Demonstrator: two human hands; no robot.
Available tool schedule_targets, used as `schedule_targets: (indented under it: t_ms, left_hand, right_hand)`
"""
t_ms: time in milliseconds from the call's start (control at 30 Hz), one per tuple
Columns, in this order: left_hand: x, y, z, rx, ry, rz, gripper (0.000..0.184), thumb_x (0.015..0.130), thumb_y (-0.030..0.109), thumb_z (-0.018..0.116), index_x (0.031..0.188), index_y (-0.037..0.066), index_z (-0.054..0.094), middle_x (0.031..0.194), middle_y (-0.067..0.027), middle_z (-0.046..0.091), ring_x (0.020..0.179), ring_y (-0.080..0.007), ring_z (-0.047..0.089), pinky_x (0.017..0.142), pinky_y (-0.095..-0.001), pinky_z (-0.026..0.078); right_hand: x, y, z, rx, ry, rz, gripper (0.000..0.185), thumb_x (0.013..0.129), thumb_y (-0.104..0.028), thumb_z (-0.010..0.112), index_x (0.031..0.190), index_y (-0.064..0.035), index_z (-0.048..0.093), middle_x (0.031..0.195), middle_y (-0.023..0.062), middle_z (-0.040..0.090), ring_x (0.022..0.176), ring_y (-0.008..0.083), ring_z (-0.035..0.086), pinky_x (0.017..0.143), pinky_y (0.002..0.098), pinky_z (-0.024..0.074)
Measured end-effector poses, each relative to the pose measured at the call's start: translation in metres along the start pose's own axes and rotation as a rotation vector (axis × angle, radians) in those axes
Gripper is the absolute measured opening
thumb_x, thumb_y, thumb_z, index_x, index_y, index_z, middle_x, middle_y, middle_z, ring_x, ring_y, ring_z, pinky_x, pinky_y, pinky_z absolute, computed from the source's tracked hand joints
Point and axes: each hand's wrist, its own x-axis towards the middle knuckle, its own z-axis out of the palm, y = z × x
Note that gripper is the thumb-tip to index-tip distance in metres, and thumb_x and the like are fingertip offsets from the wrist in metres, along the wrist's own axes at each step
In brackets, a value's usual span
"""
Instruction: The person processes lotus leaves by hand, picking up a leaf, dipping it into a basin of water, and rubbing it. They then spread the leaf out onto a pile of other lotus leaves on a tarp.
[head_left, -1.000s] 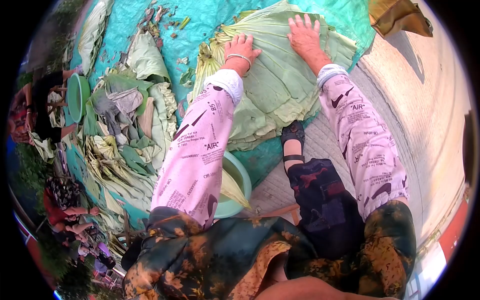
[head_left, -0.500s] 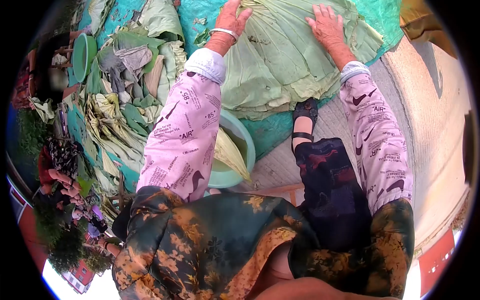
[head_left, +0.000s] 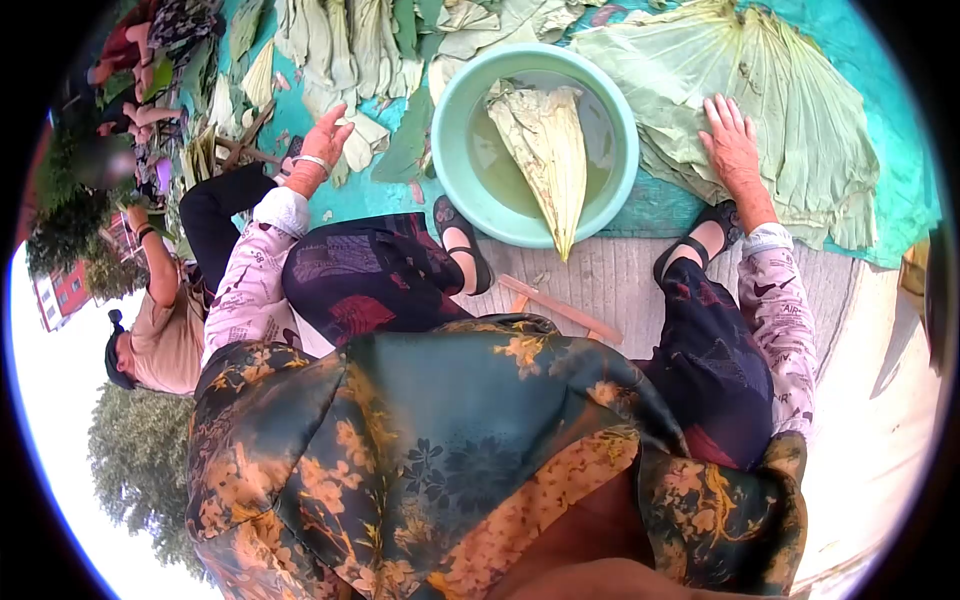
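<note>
My right hand (head_left: 733,150) lies flat, fingers spread, on the near edge of a fan-shaped stack of large pale-green dried leaves (head_left: 770,90). Out to the left, my left hand (head_left: 325,140) hovers with its fingers apart and nothing visible in it; a white bangle circles the wrist. Beyond it are loose leaf pieces (head_left: 362,142). Between my hands stands a light-green plastic basin (head_left: 447,160) holding murky water. A folded, pale yellow-green leaf (head_left: 548,150) rests in it, its pointed tip over the near rim.
A teal tarp (head_left: 660,205) lies under the leaves, with more folded leaves (head_left: 340,45) at the back. A wooden piece (head_left: 560,308) is on the concrete near my feet. Another person (head_left: 165,335) is at the left, with others farther off.
My view has swung left, bringing the whole basin into sight. My left hand has left the leaf stack and moved out left; my right hand remains on the stack, nearer its edge.
</note>
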Motion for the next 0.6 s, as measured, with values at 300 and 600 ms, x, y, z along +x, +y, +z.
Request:
schedule_targets:
  t_ms: [300, 600]
  left_hand:
    - [-0.262, -0.108, 0.105, -0.972, 0.303, -0.994, 0.040, 0.080, 0.022, 0.061, 0.113, 0.004, 0.048, 0.100, -0.0113, 0.057, 0.085, -0.0234, 0.056, 0.076, -0.0344, 0.044]
    - [-0.237, -0.097, 0.195, -1.459, 0.406, -1.364, 0.034, 0.080, 0.024, 0.061, 0.106, 0.005, 0.050, 0.089, -0.0103, 0.054, 0.074, -0.0218, 0.052, 0.068, -0.0353, 0.043]
  right_hand:
    - [0.005, 0.004, -0.034, 0.266, -0.147, 0.090, 0.045, 0.085, -0.024, 0.051, 0.126, -0.0100, 0.039, 0.126, 0.0133, 0.043, 0.118, 0.0279, 0.039, 0.096, 0.0402, 0.0308]
    - [0.000, -0.027, -0.184, 0.659, -0.384, 0.042, 0.036, 0.084, -0.016, 0.055, 0.118, -0.0044, 0.048, 0.110, 0.0150, 0.055, 0.100, 0.0230, 0.054, 0.085, 0.0315, 0.0421]
